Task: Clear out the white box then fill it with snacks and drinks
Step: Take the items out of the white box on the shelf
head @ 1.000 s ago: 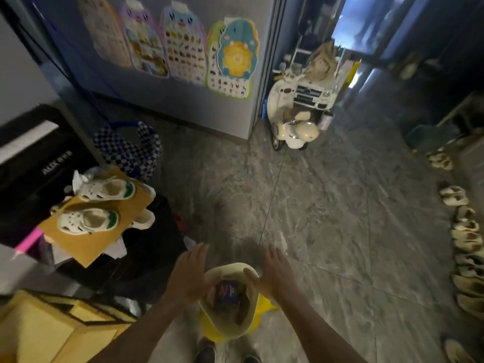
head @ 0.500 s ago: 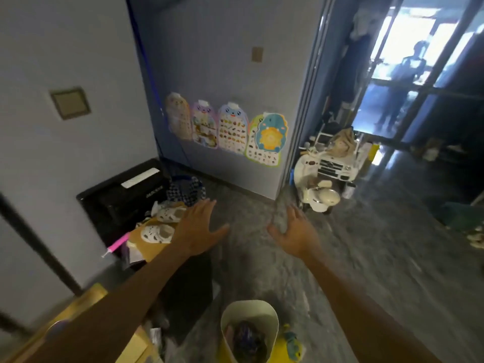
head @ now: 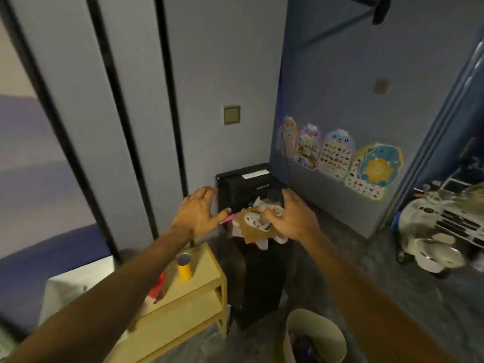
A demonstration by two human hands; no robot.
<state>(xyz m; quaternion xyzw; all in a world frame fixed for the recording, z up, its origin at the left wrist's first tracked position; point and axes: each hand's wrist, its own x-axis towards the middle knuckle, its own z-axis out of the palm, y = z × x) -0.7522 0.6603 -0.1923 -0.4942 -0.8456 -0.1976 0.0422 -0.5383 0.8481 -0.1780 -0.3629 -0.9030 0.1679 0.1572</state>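
Note:
My left hand (head: 199, 213) and my right hand (head: 290, 218) are stretched out in front of me, fingers spread, holding nothing. They hover on either side of a small pile: white shoes (head: 255, 218) on a brown cardboard sheet (head: 252, 231) atop a black stand (head: 262, 279). A white box-like shape (head: 76, 284) lies at the lower left, partly hidden by my left arm. A yellow can (head: 185, 267) and a red packet (head: 157, 285) sit on a pale wooden shelf (head: 199, 281). A cream bin (head: 314, 334) with dark contents stands on the floor below my right arm.
A black appliance (head: 243, 184) stands against the wall behind the shoes. Animal-shaped posters (head: 337, 155) hang on the blue wall. A white toy scooter and toy car (head: 440, 231) stand at the right. The grey floor (head: 340, 271) runs between the stand and the scooter.
My hands let go of the bin's rim, rose and spread apart. The view swung up and to the left, so the bin now sits low and the shelf has come into sight.

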